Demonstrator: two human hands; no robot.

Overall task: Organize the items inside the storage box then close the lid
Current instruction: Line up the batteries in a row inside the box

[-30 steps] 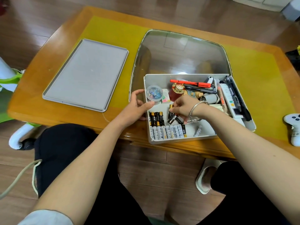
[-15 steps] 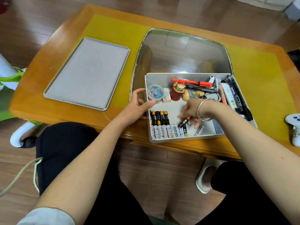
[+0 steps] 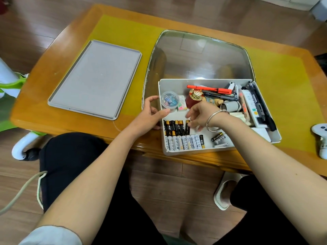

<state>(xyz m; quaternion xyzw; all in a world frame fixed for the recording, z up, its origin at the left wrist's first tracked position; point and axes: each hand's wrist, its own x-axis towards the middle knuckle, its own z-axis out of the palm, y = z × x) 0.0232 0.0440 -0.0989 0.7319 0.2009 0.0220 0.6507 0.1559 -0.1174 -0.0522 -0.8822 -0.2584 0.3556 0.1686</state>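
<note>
Battery (image 3: 187,127) now under right hand (image 3: 201,115)

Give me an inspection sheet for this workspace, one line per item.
Surface: wooden table with a yellow mat and a glass panel.
Job's things: open storage box at the near edge; lid lies flat to its left; batteries lined up in rows, a few loose batteries beside them.
Clutter: pin tub, red marker, pens and small items piled at the far and right side.
Grip: left hand holds the box's left wall; right hand pinches a battery.
Cables: pale cord near the left knee.
Surroundings: white game controller, wood floor, slipper.
</note>
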